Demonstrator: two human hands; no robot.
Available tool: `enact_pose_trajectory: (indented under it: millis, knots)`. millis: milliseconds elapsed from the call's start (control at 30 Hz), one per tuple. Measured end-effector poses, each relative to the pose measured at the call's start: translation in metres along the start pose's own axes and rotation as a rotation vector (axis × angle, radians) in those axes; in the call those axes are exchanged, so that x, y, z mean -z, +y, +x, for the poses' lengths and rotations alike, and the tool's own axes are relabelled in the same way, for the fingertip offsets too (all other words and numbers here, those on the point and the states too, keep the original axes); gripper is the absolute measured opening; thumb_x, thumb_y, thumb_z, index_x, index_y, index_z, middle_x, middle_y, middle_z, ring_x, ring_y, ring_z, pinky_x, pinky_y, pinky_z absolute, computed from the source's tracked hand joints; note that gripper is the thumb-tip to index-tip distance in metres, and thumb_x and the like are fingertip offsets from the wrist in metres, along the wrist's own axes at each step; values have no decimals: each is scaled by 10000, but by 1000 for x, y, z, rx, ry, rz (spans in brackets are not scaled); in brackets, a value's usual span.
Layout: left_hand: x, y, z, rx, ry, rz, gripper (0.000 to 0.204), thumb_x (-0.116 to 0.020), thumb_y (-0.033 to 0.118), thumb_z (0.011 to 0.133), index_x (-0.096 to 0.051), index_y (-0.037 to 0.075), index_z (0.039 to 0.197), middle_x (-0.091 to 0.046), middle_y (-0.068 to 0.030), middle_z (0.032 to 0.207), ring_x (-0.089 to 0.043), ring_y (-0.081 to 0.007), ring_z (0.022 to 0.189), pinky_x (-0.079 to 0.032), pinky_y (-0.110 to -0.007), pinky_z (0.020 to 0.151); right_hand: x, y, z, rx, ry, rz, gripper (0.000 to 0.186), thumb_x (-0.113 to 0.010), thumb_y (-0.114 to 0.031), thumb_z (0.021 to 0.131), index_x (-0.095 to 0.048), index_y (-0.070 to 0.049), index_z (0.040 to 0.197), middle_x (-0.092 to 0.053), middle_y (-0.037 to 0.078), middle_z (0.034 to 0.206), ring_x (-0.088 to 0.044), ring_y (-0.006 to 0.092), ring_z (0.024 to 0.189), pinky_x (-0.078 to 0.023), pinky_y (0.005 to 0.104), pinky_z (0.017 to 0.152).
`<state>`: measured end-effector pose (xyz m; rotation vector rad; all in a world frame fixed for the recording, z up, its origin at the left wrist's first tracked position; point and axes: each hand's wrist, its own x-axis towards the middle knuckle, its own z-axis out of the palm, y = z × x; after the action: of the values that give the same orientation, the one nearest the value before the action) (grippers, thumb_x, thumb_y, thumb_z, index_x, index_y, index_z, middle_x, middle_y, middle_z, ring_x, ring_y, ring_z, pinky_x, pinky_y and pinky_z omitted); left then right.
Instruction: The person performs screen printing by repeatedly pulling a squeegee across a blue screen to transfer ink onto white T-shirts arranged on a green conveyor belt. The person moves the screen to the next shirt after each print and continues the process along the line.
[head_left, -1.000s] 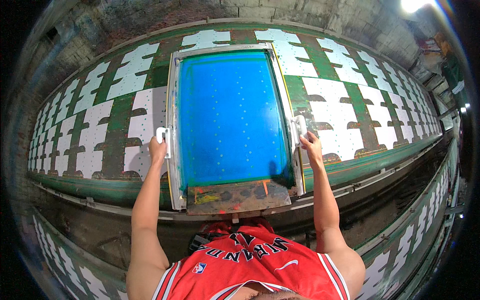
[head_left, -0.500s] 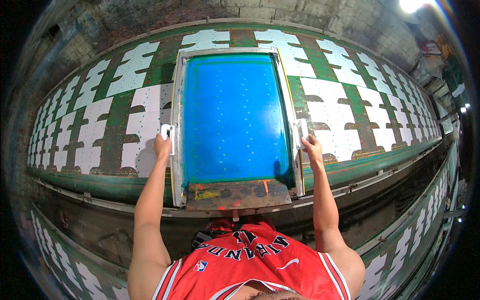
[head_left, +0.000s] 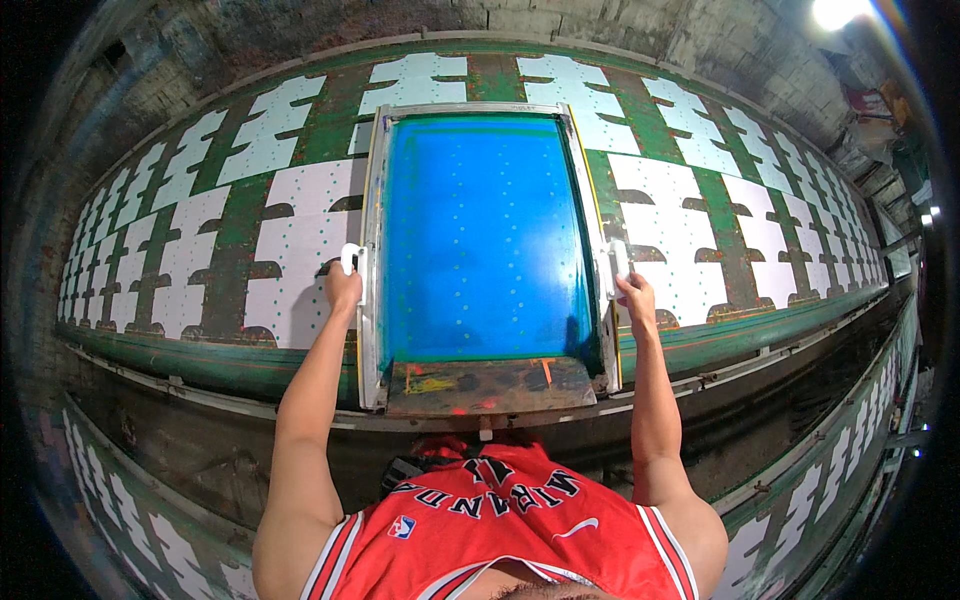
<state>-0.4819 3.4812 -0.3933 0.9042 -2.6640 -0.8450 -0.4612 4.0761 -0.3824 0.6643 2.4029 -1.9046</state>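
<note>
A screen-printing frame [head_left: 374, 230] with a blue mesh [head_left: 485, 240] spans the green table in front of me. Pale dots run in two rows down the mesh. My left hand [head_left: 343, 287] is closed round the white handle [head_left: 351, 256] on the frame's left side. On the opposite side, the fingers of my right hand [head_left: 638, 298] grip a second white handle [head_left: 621, 262]. A paint-stained board [head_left: 490, 390] is at the frame's near end. Whether the frame touches the cloth below it, I cannot tell.
White cut cloth pieces [head_left: 305, 225] lie in two rows along the long green table [head_left: 705, 352], several with small green dots. A metal rail [head_left: 700, 375] follows its near edge. Another table with cloth pieces [head_left: 790, 510] stands behind me. A block wall [head_left: 600, 22] rises beyond.
The screen frame has shifted a little to the right over the table, and both my hands have moved with it. More of the cloth piece at its left now shows.
</note>
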Motion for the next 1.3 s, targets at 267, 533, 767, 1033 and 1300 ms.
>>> enact_pose_trajectory:
  millis: [267,533,767,1033,1300]
  knots:
    - [-8,12,-9,-4,-33,14,142,-634,127,877,-628,25,976,-707,-234,937,-680,-441,921,-507,-530,790,9,7,10,-37,10,-25,775,-733,-365,894,-458,101,1449,-612,234,1307,-646,269,1074,-539,368,834]
    - [-20,14,-15,-6,-62,-22,164,-646,115,873,-622,8,995,-708,-247,937,-685,-443,921,-510,-533,808,18,9,18,-37,32,-12,758,-768,-350,872,-500,116,1406,-644,237,1236,-657,276,1050,-549,362,797]
    - [-17,17,-21,-37,-42,-23,178,-647,118,875,-602,1,1001,-703,-251,910,-680,-457,912,-504,-547,808,24,22,28,-57,3,-69,762,-750,-367,885,-490,119,1410,-641,256,1266,-659,314,1075,-527,386,921]
    - [-13,8,-11,-100,-139,-48,449,-687,60,806,-561,15,1234,-708,-211,949,-701,-385,871,-538,-477,781,16,-20,-22,460,151,-791,698,-784,-366,851,-564,73,1347,-610,298,1283,-577,426,1228,-465,462,1046]
    - [-14,21,4,-195,-254,-140,678,-667,28,793,-462,169,1425,-699,-231,1134,-681,-412,1034,-516,-482,880,-37,-59,-164,773,-856,-657,749,-843,-346,747,-565,-26,1365,-564,220,1343,-537,416,1252,-446,469,1066]
